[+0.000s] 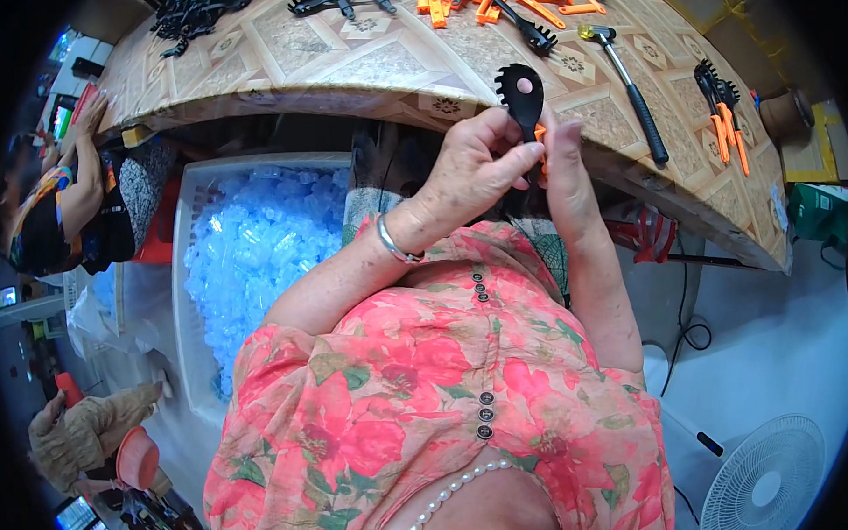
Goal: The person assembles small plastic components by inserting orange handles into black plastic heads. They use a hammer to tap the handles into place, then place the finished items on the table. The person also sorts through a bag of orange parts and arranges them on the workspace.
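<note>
My left hand [484, 158] pinches the neck of a black spaghetti server [521, 93] with its thumb and fingers. The server's toothed head points up and away from me, with a round hole in its middle. Close against it, my right hand [570, 180] is closed around the lower part, where a bit of an orange handle [540, 136] shows between the hands. My fingers hide most of that handle, so whether it is joined to the black head cannot be seen. Both hands are over the table's near edge.
On the patterned table [389, 75] lie a hammer [635, 99], orange-handled spaghetti servers [724, 124], loose orange handles [536, 9], a black server head [528, 28] and black parts [340, 1]. A white crate [190, 292] of bluish clear plastic pieces [264, 242] stands below left. Another person [85, 193] sits left; a fan [766, 482] stands right.
</note>
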Demonstrator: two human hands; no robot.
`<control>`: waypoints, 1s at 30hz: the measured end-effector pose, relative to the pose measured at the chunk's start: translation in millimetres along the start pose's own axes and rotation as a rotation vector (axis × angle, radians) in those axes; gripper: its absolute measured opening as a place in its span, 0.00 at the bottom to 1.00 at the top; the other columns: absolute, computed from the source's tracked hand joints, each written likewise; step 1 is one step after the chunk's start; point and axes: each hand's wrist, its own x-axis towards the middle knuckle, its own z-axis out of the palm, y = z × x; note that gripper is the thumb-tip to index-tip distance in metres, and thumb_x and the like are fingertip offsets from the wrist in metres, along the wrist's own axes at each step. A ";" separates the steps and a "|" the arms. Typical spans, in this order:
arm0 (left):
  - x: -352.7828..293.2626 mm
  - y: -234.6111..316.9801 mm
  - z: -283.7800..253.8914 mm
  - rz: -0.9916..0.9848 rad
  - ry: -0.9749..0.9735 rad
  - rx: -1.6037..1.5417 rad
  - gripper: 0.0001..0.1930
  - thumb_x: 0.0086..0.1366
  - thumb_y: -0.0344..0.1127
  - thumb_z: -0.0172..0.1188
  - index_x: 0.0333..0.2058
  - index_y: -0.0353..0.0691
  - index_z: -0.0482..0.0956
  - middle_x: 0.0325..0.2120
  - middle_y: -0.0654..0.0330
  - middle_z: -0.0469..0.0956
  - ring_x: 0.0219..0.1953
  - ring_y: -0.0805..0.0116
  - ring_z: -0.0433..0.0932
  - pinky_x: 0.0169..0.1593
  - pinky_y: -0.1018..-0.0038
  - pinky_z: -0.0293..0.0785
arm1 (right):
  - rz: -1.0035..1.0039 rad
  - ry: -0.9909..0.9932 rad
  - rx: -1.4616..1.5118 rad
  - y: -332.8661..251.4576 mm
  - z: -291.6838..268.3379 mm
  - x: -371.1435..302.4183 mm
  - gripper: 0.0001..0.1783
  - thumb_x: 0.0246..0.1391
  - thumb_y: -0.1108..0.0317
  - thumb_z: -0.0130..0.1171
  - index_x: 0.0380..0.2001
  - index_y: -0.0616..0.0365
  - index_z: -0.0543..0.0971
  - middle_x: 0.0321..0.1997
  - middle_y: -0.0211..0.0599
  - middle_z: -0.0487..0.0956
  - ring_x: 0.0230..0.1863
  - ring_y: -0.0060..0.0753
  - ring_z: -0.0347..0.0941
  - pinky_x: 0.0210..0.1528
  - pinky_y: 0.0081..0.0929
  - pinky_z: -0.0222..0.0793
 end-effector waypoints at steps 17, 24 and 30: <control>4.2 5.0 -9.8 0.107 0.028 -0.235 0.14 0.67 0.28 0.54 0.50 0.31 0.73 0.38 0.59 0.78 0.37 0.74 0.80 0.42 0.79 0.79 | -0.192 0.240 0.023 2.1 -5.4 -0.8 0.15 0.63 0.73 0.55 0.51 0.63 0.78 0.47 0.35 0.80 0.48 0.20 0.75 0.51 0.19 0.71; 4.4 6.0 -15.5 0.054 0.085 -0.302 0.13 0.69 0.27 0.50 0.49 0.29 0.74 0.43 0.55 0.78 0.48 0.70 0.78 0.51 0.71 0.79 | -0.213 0.220 -0.085 6.0 -12.6 -9.0 0.14 0.62 0.74 0.55 0.50 0.63 0.79 0.45 0.34 0.81 0.45 0.19 0.75 0.51 0.18 0.70; 3.6 0.2 -17.2 0.024 0.099 -0.323 0.11 0.68 0.27 0.53 0.46 0.29 0.77 0.43 0.54 0.79 0.45 0.69 0.79 0.51 0.71 0.79 | -0.157 0.161 -0.055 17.7 -19.6 -8.2 0.09 0.60 0.75 0.57 0.44 0.63 0.78 0.38 0.27 0.80 0.39 0.13 0.73 0.44 0.15 0.69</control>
